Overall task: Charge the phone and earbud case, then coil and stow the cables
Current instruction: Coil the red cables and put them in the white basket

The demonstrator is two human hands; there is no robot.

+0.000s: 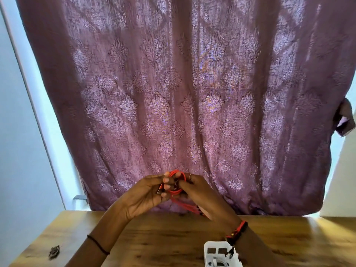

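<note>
Both hands pinching red cable coil above table, left hand on plug end, right hand on loops; loose tail below, risks springing open if either grip slackens.

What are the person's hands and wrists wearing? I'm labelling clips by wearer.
Both forearms are bare, no sleeves. The left hand has a thin dark thread round its wrist. The right hand has a thin ring on one finger and a red-and-black thread band at the wrist.
</note>
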